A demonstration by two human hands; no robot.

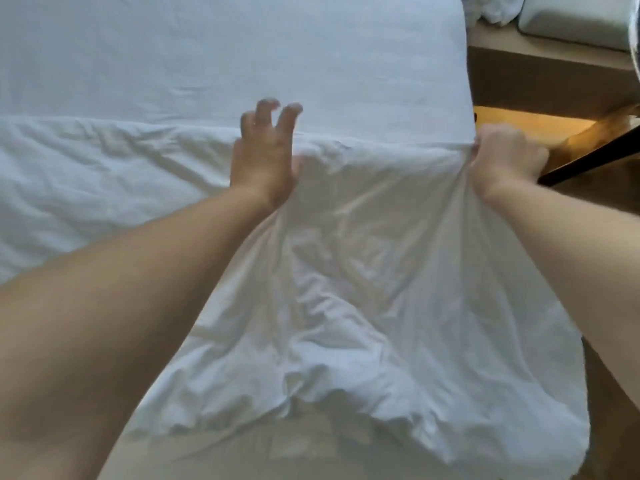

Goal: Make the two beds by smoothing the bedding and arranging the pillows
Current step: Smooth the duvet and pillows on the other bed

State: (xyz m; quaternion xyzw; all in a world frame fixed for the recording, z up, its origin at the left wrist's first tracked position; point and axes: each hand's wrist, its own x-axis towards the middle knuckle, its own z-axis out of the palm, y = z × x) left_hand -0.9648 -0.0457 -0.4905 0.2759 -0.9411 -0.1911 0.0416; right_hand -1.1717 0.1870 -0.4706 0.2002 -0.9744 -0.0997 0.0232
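The white duvet [346, 289] hangs crumpled between both arms. The right hand [507, 164] clenches its far edge in a tight fist. The left hand [261, 161] splays its fingers above that edge, and I cannot tell whether its thumb grips. Beyond both hands lies the flat sheet [242, 53].
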